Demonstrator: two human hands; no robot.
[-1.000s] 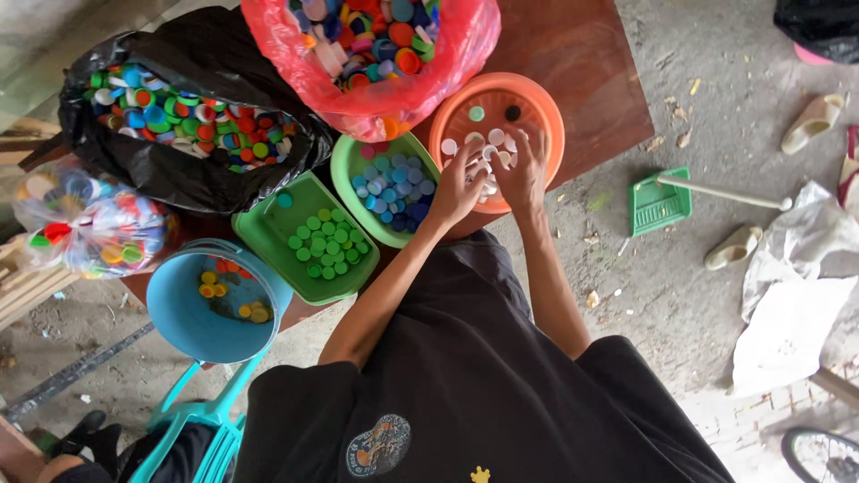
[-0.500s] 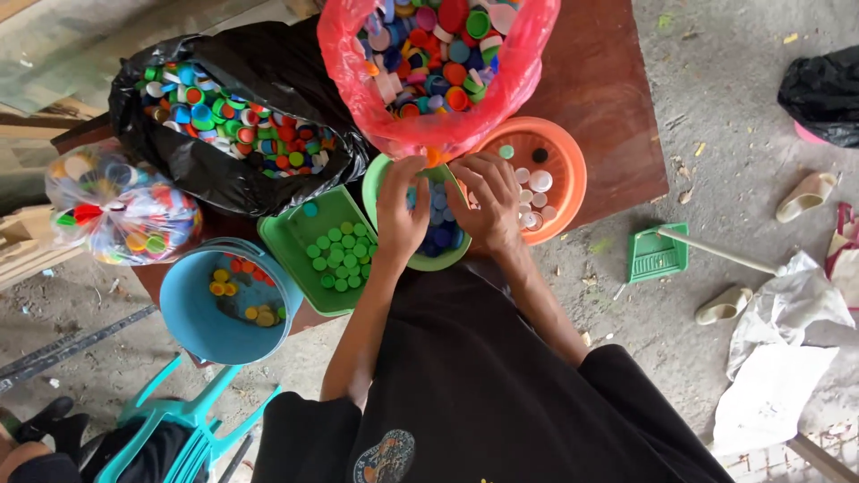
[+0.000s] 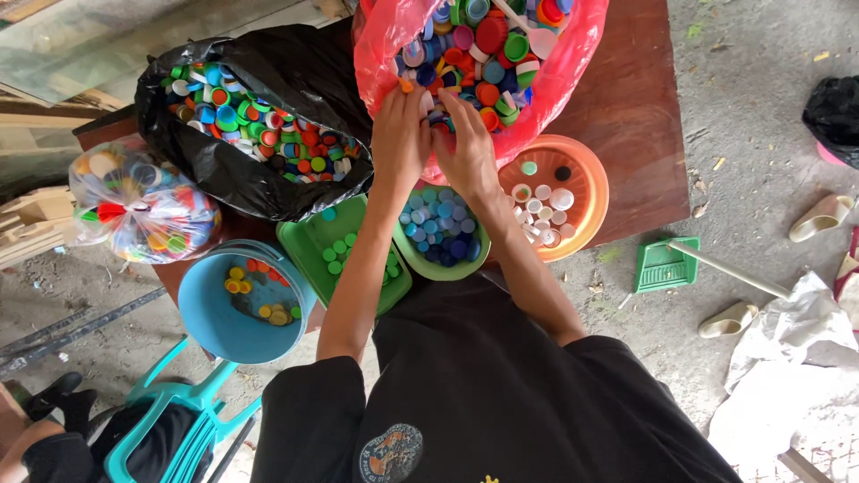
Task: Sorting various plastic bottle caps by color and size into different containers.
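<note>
Reaching into the red bag of caps, left hand and right hand (grips hidden).

Red plastic bag, top centre of frame, open-mouthed, slumped on table; heaped with mixed-colour bottle caps, loose.

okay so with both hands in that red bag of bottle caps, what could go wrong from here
The red bag is heaped and slumps toward the bowls, so digging with the left hand and right hand could spill mixed caps into the green bowl of blue caps or the orange bowl. The blue bucket seems to overhang the table edge; a forearm nudge might tip it.
</note>
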